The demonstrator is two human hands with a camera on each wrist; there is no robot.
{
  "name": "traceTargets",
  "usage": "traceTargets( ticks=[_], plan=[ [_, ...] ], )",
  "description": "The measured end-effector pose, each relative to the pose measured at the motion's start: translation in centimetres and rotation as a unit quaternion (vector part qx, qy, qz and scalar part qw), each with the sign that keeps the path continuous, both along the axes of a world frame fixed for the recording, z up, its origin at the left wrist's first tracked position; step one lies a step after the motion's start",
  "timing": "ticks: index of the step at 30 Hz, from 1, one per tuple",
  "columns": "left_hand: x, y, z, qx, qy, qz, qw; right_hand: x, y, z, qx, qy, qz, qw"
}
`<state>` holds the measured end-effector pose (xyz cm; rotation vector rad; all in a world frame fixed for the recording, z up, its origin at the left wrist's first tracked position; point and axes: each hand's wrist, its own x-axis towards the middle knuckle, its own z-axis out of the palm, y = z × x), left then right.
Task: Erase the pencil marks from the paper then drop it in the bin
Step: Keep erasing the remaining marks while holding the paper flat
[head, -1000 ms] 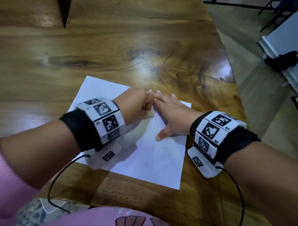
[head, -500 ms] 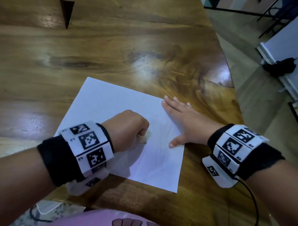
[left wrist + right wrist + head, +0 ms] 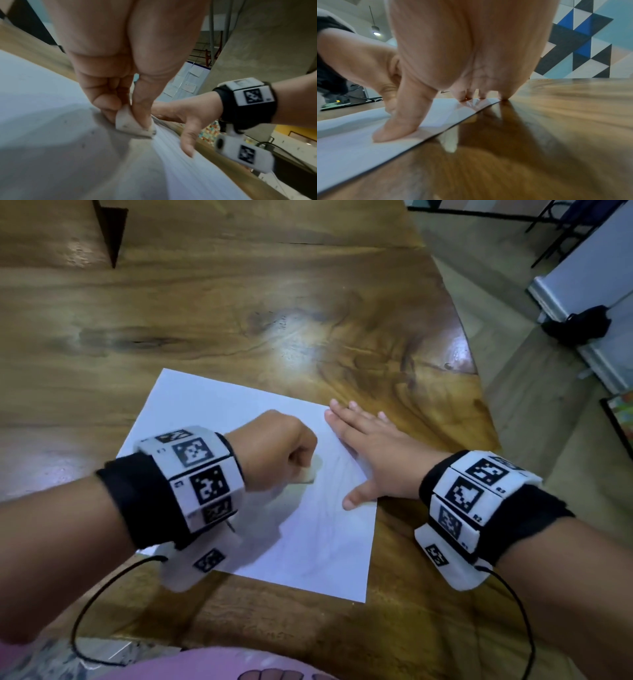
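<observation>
A white sheet of paper lies on the wooden table, with faint pencil lines on its right half. My left hand is curled into a fist over the sheet's middle and pinches a small off-white eraser, whose bottom edge presses on the paper. My right hand lies flat with straight fingers on the paper's right edge, thumb pressed on the sheet, fingertips partly on the wood. No bin is in view.
The table's right edge curves away beside my right hand, with tiled floor beyond. A dark triangular notch sits at the table's far left. A black object lies on the floor by a white wall panel.
My left hand with the eraser has slid back from beside my right hand's fingertips toward the paper's middle. My right hand has stayed flat on the sheet's right edge.
</observation>
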<state>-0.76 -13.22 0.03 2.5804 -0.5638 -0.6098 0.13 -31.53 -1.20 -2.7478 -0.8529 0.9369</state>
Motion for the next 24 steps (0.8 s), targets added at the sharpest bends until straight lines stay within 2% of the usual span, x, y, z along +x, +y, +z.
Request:
traceTargets(
  ticks=[5,11,15,17,19,21,23,24],
  plan=[
    [2.5,-1.2,0.3,-0.012,-0.051,0.067,0.996,-0.1,0.1,0.0,0.005,-0.005,-0.004,1.0],
    [0.8,0.3,0.2,0.015,-0.001,0.012,1.0,-0.1,0.1,0.1,0.006,0.0,-0.006,1.0],
    [3.3,-0.6,0.7,-0.012,-0.061,0.073,0.995,-0.2,0.2,0.1,-0.001,-0.001,-0.003,1.0],
    [3.3,-0.7,0.6,-0.023,-0.068,0.075,0.995,-0.2,0.3,0.3,-0.006,-0.001,-0.002,1.0],
    [2.3,0.2,0.3,-0.015,-0.035,0.037,0.999,-0.1,0.4,0.3,-0.008,-0.002,-0.002,1.0],
    [1.3,1.1,0.5,0.027,0.02,-0.012,0.999,-0.1,0.3,0.3,-0.009,0.0,-0.001,1.0],
    [1.6,1.4,0.9,0.035,0.044,-0.009,0.998,-0.1,0.3,0.2,-0.008,0.002,-0.001,1.0],
    [2.2,1.3,1.1,0.023,0.023,0.016,0.999,-0.1,0.3,0.2,-0.009,0.004,-0.001,1.0]
  ],
)
